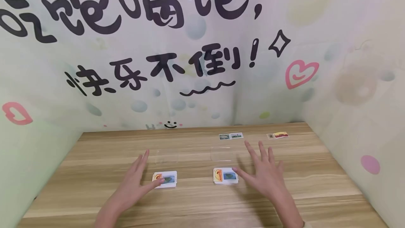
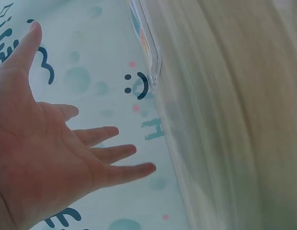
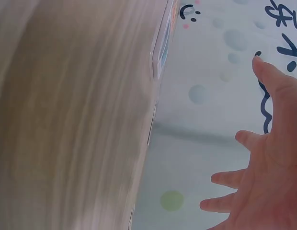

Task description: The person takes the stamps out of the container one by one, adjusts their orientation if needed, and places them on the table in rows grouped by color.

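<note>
My left hand (image 1: pixel 134 182) hovers over the table with fingers spread, its thumb overlapping the left stack of stamp-like cards (image 1: pixel 169 178) in the head view. My right hand (image 1: pixel 267 175) is likewise spread, thumb tip at the edge of the right card stack (image 1: pixel 224 176). Each stack has an orange picture and a blue-green one on top, with white and clear layers beneath. Both wrist views show the palms with straight fingers and nothing held; the stack edge (image 2: pixel 148 45) appears at the top of the left one.
Behind the stacks lie two flat clear plastic pieces, a left one (image 1: pixel 167 156) and a right one (image 1: pixel 221 154). Farther back are a green stamp pair (image 1: pixel 231 136) and a red-yellow pair (image 1: pixel 277 135). A printed cloth backdrop (image 1: pixel 202 108) stands along the wooden table's (image 1: pixel 196 207) far edge.
</note>
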Demonstrator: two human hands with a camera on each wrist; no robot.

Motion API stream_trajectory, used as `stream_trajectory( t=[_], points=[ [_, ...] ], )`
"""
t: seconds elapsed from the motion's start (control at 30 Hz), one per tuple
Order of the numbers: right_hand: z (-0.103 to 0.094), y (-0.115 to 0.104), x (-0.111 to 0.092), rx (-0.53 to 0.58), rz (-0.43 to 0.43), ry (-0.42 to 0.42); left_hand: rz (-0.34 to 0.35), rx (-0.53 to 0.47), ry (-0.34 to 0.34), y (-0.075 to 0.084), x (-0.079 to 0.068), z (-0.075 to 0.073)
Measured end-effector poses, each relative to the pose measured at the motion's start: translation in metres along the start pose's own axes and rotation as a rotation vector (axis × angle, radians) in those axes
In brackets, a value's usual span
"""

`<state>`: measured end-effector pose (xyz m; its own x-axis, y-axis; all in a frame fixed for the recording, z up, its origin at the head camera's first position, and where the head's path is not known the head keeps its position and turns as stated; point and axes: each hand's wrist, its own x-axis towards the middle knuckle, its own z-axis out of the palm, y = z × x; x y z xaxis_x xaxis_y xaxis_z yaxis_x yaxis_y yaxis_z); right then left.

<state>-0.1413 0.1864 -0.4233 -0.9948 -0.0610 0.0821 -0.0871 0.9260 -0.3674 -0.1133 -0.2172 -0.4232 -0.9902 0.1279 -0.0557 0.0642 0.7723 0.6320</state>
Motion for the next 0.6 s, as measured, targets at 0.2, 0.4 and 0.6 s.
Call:
stream_trajectory(
  t=[0.2,0.4,0.6],
  points=[
    [0.002,-0.008,0.000,-0.005,-0.019,0.008,0.020,-0.085,-0.016,-0.002,0.000,0.000],
    [0.004,-0.016,0.003,-0.007,-0.039,0.018,0.021,-0.112,-0.010,-0.003,0.002,0.001],
    [0.005,-0.023,0.004,0.013,-0.049,-0.003,0.029,-0.153,-0.008,-0.006,0.004,0.001]
  ],
)
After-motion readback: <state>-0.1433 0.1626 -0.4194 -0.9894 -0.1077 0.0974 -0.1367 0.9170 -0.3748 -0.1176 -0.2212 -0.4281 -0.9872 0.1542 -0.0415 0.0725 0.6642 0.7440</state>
